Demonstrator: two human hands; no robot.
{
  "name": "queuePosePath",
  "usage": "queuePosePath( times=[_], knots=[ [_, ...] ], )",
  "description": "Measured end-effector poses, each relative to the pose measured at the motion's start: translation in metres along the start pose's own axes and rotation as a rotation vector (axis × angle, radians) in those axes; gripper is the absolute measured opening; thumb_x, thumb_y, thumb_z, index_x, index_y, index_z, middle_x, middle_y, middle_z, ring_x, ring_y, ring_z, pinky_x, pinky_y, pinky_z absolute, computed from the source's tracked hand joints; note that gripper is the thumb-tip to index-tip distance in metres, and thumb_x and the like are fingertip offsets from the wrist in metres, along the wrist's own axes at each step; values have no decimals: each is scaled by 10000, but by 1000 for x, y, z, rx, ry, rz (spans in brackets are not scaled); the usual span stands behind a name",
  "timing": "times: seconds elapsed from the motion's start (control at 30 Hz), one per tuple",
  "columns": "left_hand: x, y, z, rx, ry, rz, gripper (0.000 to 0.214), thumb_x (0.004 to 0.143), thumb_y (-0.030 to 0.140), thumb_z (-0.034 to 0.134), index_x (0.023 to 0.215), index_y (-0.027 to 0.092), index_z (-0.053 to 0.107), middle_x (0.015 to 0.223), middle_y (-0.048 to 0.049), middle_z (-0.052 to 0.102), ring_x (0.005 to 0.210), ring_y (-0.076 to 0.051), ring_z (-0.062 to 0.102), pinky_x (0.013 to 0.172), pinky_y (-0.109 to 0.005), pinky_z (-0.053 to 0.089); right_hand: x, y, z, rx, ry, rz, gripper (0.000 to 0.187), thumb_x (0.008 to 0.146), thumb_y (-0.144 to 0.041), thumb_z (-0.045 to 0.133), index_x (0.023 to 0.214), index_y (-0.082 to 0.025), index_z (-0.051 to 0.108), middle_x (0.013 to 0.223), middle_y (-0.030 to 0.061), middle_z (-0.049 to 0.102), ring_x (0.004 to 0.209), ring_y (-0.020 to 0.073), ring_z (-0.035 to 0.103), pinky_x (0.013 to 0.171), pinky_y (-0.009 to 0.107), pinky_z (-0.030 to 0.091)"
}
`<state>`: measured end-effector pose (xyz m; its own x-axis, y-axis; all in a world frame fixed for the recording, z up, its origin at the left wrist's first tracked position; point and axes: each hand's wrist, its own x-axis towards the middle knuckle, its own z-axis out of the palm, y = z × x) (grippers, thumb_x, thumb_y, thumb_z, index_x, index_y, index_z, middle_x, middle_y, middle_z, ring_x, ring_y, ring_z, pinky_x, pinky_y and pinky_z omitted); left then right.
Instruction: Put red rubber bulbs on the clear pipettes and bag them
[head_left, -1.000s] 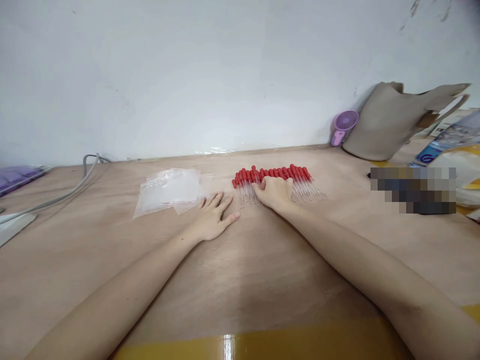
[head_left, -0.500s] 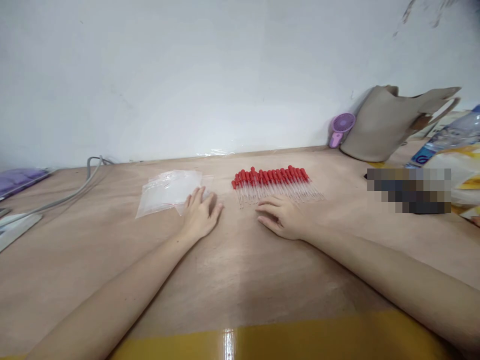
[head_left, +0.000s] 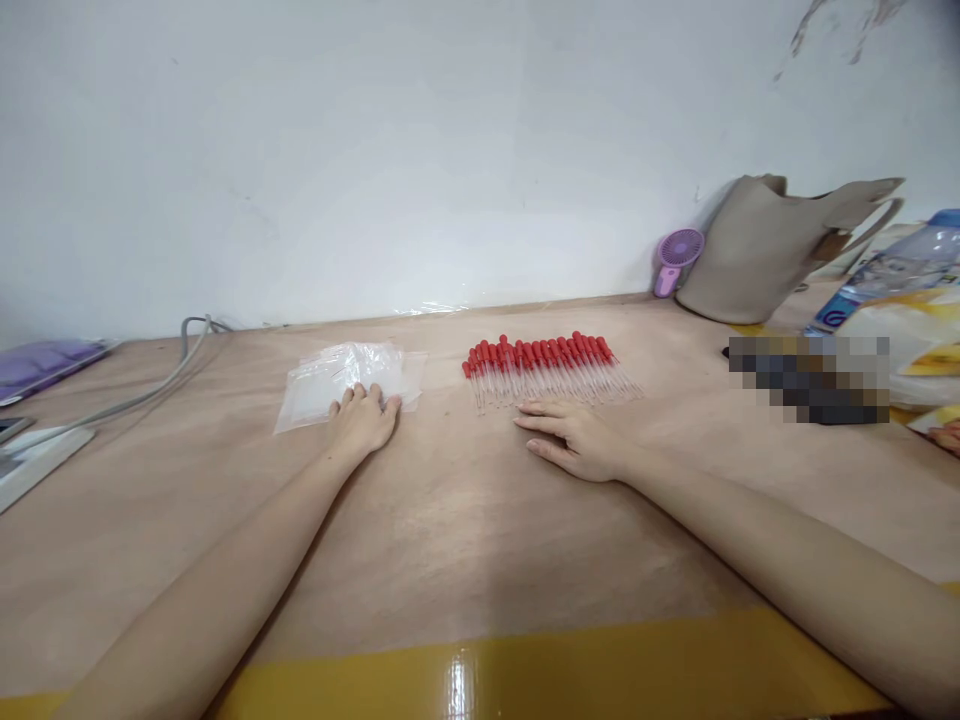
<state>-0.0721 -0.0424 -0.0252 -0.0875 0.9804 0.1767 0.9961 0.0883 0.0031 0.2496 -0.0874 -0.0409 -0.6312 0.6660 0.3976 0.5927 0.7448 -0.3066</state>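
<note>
On the near edge of a pile of clear plastic bags [head_left: 311, 392] rests my left hand [head_left: 364, 420], its fingers spread over them. My right hand [head_left: 581, 440] lies on the table with fingers apart and nothing in it. Just beyond its fingertips is a row of red-topped droppers [head_left: 540, 360], side by side, with thin clear stems pointing toward me. The pile of bags is left of the droppers, and the left fingers hide part of its front.
A purple handheld fan [head_left: 679, 255] and a beige bag [head_left: 750, 250] stand against the wall at the right. Farther right are a plastic bottle [head_left: 836, 310] and a blurred-out dark object [head_left: 832, 385]. A grey cable [head_left: 161, 390] and a purple packet [head_left: 45, 365] lie at the left.
My left hand has moved left, farther onto the plastic bags. My right hand stays by the droppers with almost no shift.
</note>
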Motion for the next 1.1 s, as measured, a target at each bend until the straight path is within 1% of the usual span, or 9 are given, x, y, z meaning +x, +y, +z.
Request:
queuePosePath(
  times=[0.3,0.47,0.53,0.63,0.73,0.83,0.9,1.0,1.1],
  knots=[
    [-9,4,1,-42,-6,49,549,859,507,215,1199,170,485,1331,-164,422,1267,-317,327,980,-486,296,2,5,3,29,-9,7,387,860,-364,460,1217,-237,542,1282,72,508,1188,222,455,993,442,368],
    [-16,8,1,-73,159,12,618,856,518,262,1332,138,366,1437,-170,258,1343,-320,163,1042,-486,201,2,3,3,4,-3,24,392,867,-364,440,1209,-208,552,1279,80,509,1186,219,457,998,428,368],
    [-19,10,0,-78,190,37,572,840,521,318,1261,159,458,1388,-163,352,1318,-326,229,1032,-502,210,2,3,3,13,20,29,380,863,-358,447,1195,-214,564,1261,79,526,1177,216,467,993,423,376],
    [-20,11,-1,-142,136,106,403,842,453,358,993,183,616,1147,-130,581,1153,-293,465,963,-454,331,0,3,4,28,65,37,366,852,-347,462,1170,-213,582,1248,84,535,1170,215,473,984,423,386],
    [-19,10,-1,-199,143,107,368,874,351,315,860,184,643,988,-107,654,1016,-261,567,876,-388,414,-2,3,5,35,104,47,348,838,-334,481,1143,-218,600,1237,86,543,1161,220,481,975,430,391],
    [-18,5,-3,-237,221,16,440,907,333,235,957,168,640,970,-124,669,980,-274,593,821,-390,451,-3,2,4,18,161,58,336,824,-326,493,1119,-222,612,1204,82,566,1110,219,519,948,417,413],
    [-19,4,-7,-337,378,32,471,927,334,185,1090,160,591,1093,-116,636,1063,-247,561,876,-387,441,-2,2,1,-10,262,78,333,817,-327,498,1107,-210,613,1170,84,585,1072,215,540,934,401,420],
    [-29,12,-15,-555,567,369,438,934,345,220,1146,182,567,1216,-66,575,1179,-183,481,1000,-372,371,-2,1,-9,-54,504,133,319,829,-319,478,1095,-193,601,1119,93,601,1052,216,535,934,395,407],
    [-46,34,-21,-589,384,871,351,917,351,334,1108,239,606,1151,-30,623,1223,-178,436,1038,-401,333,-5,4,-22,-95,739,199,298,855,-306,427,1083,-188,578,1081,106,589,1044,222,519,924,406,396]
  ],
)
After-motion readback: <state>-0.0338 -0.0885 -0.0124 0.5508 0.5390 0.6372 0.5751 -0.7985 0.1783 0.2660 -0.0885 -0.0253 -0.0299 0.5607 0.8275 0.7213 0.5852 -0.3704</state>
